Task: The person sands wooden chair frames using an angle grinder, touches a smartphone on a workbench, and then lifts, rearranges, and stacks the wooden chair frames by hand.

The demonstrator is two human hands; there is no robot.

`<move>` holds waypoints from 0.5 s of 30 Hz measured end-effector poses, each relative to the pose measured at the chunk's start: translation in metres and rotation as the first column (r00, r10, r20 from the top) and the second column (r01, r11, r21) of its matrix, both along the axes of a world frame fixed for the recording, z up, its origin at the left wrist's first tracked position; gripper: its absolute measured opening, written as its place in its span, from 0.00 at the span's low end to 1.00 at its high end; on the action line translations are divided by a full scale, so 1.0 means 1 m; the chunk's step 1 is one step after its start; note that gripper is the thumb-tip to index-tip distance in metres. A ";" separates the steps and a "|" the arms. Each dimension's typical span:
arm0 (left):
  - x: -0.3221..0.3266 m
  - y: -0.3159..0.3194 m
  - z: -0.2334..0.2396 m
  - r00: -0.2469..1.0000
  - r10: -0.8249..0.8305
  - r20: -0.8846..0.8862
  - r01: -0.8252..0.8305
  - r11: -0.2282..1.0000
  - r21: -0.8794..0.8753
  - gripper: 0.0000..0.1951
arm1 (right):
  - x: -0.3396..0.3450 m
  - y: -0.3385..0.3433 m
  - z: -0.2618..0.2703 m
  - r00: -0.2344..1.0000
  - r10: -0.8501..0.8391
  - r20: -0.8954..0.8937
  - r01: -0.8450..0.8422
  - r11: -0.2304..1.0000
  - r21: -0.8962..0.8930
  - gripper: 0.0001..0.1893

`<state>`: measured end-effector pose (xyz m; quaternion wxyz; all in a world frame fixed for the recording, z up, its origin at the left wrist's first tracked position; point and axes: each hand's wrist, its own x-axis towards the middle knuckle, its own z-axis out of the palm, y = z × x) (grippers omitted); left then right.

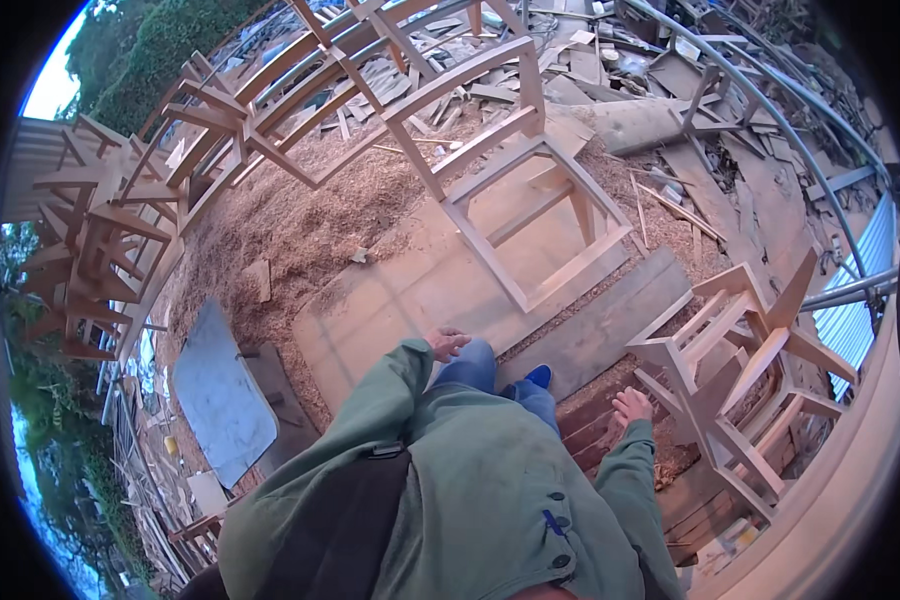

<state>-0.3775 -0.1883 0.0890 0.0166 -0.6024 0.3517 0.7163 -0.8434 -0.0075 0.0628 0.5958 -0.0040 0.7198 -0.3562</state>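
My left hand (445,343) hangs above my bent knee with nothing in it, its fingers loosely spread. My right hand (633,407) is held out to the right, also empty with the fingers apart. The nearest thing to it is a stack of unfinished wooden chair frames (766,349), just to its right and apart from it. In front of me a bare wooden chair frame (487,259) with an open seat stands on a plywood sheet (375,300). Its seat opening shows a lower rail and a leg.
A grey plank (607,322) lies by my blue shoe (540,375). Sawdust and shavings (307,217) are heaped beyond the plywood. More chair frames (105,240) are piled at left, near a pale sheet (225,394). Scrap wood (592,60) and a metal pipe rail (795,146) lie farther off.
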 end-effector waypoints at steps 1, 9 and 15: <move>0.006 -0.005 0.003 1.000 0.023 0.005 -0.023 1.000 -0.010 0.28 | 0.001 -0.013 -0.001 1.000 -0.001 -0.013 0.000 1.000 -0.012 0.19; 0.022 -0.117 0.109 0.941 0.339 -0.015 -0.297 0.801 -0.520 0.27 | 0.066 -0.040 -0.052 0.953 0.011 0.302 -0.040 0.995 0.091 0.14; 0.071 -0.289 0.167 0.957 0.269 -0.106 -0.214 0.411 -0.886 0.20 | 0.110 -0.059 -0.077 0.924 -0.069 0.376 0.002 0.984 0.176 0.15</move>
